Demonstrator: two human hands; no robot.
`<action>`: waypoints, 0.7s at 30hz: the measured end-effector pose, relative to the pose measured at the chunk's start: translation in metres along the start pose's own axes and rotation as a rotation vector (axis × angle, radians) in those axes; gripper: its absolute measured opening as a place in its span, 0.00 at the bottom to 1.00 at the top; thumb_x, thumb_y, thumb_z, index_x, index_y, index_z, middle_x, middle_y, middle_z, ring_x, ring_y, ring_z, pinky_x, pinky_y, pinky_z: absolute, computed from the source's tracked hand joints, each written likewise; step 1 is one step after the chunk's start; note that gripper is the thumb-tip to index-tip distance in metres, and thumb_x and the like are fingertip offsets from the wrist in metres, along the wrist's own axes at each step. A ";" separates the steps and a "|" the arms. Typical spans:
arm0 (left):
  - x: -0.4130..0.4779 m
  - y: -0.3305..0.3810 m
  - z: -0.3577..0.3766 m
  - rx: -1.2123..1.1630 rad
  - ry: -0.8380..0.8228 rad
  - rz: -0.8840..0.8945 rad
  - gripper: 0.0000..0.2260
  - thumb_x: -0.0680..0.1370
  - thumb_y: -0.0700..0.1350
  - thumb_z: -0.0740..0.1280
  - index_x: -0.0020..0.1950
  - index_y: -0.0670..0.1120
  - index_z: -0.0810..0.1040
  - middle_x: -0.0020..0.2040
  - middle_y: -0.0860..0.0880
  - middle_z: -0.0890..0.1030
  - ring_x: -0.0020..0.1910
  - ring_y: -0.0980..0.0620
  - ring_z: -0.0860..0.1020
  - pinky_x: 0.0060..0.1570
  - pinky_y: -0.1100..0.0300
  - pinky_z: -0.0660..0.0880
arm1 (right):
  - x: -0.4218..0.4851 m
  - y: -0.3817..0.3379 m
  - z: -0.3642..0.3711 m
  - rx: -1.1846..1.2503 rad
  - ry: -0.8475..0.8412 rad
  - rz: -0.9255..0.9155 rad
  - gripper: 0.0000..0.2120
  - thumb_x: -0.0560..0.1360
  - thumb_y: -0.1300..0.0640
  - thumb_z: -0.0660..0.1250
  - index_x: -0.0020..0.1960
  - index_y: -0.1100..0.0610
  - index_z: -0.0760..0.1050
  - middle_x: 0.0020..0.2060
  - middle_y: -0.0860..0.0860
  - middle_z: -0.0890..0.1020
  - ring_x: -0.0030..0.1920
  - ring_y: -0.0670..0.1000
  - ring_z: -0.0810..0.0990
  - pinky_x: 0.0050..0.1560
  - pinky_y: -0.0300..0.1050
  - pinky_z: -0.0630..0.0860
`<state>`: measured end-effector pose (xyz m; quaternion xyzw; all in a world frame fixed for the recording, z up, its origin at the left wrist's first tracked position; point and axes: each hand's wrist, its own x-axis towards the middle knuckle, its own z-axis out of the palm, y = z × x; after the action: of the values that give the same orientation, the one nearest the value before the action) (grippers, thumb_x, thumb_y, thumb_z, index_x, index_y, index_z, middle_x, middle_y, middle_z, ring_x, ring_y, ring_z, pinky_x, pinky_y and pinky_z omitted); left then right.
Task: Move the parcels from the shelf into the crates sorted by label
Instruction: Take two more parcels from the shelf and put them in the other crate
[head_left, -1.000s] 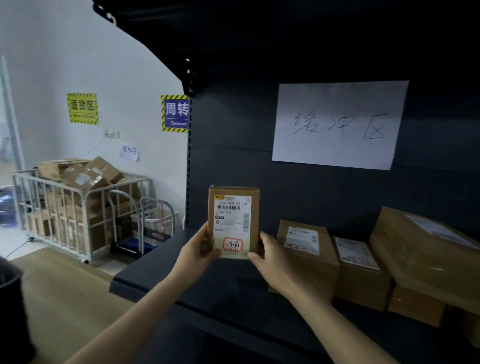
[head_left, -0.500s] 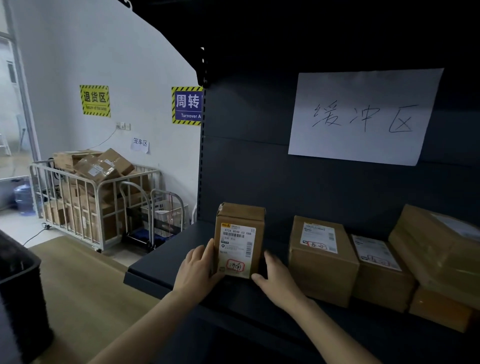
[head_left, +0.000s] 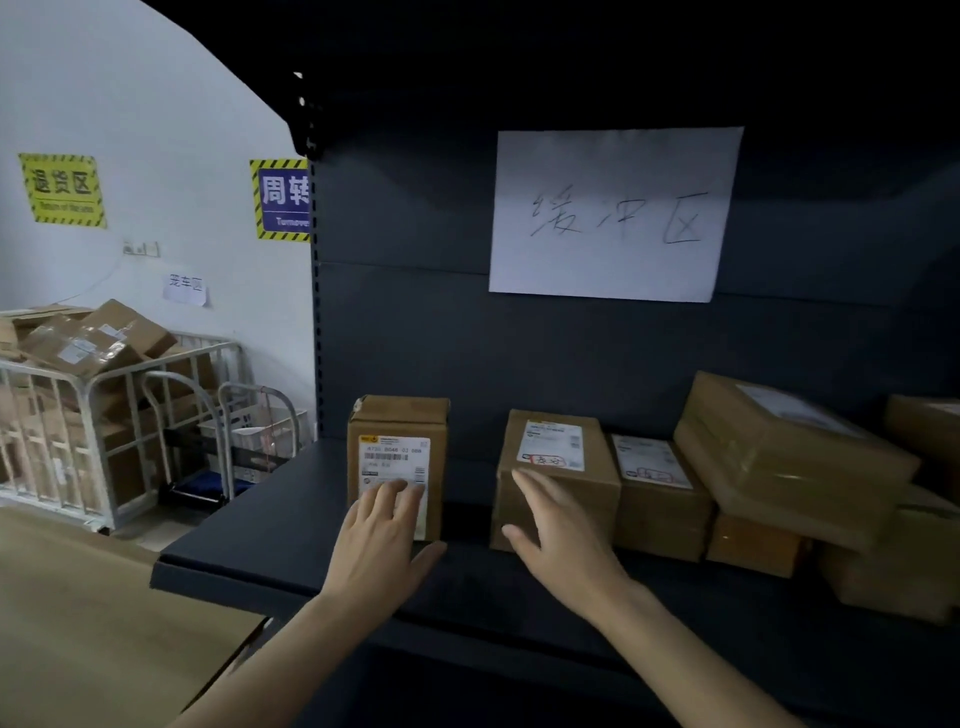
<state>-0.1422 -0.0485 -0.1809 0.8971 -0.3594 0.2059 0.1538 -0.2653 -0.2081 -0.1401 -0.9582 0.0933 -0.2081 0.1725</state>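
Head view: small upright brown cardboard parcel (head_left: 397, 452), white-labelled, stands on the dark shelf (head_left: 270, 530), left hand (head_left: 382, 540) flat-fingered against it, right hand (head_left: 558, 540) spread open on the brown box (head_left: 571, 499) at 3 o'clock

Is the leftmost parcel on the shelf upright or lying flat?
Upright: the leftmost parcel stands on end on the shelf, label facing forward.

White wall (head_left: 171, 119) w/ yellow sign (head_left: 62, 189), blue sign (head_left: 283, 200); metal cage cart (head_left: 104, 441) on left.
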 end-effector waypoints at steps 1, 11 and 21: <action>0.003 0.009 0.000 -0.005 0.009 0.029 0.29 0.64 0.57 0.75 0.60 0.44 0.76 0.56 0.45 0.80 0.56 0.44 0.79 0.52 0.50 0.77 | -0.005 0.005 -0.006 -0.035 0.017 0.001 0.29 0.79 0.51 0.59 0.76 0.52 0.51 0.75 0.46 0.56 0.74 0.44 0.53 0.71 0.37 0.52; 0.033 0.110 0.002 -0.184 -0.057 0.226 0.25 0.77 0.57 0.61 0.72 0.50 0.63 0.72 0.49 0.63 0.73 0.49 0.60 0.72 0.55 0.57 | -0.062 0.069 -0.078 -0.251 0.225 0.233 0.29 0.79 0.48 0.59 0.75 0.54 0.54 0.75 0.49 0.58 0.74 0.46 0.57 0.72 0.39 0.56; 0.070 0.211 -0.005 -0.281 -0.069 0.364 0.26 0.79 0.58 0.56 0.73 0.47 0.60 0.72 0.48 0.61 0.72 0.49 0.58 0.71 0.57 0.54 | -0.112 0.137 -0.149 -0.314 0.397 0.433 0.28 0.78 0.50 0.60 0.74 0.59 0.59 0.72 0.54 0.64 0.72 0.51 0.63 0.69 0.41 0.62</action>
<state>-0.2475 -0.2337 -0.1163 0.7938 -0.5456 0.1472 0.2251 -0.4442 -0.3499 -0.1046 -0.8718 0.3575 -0.3323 0.0412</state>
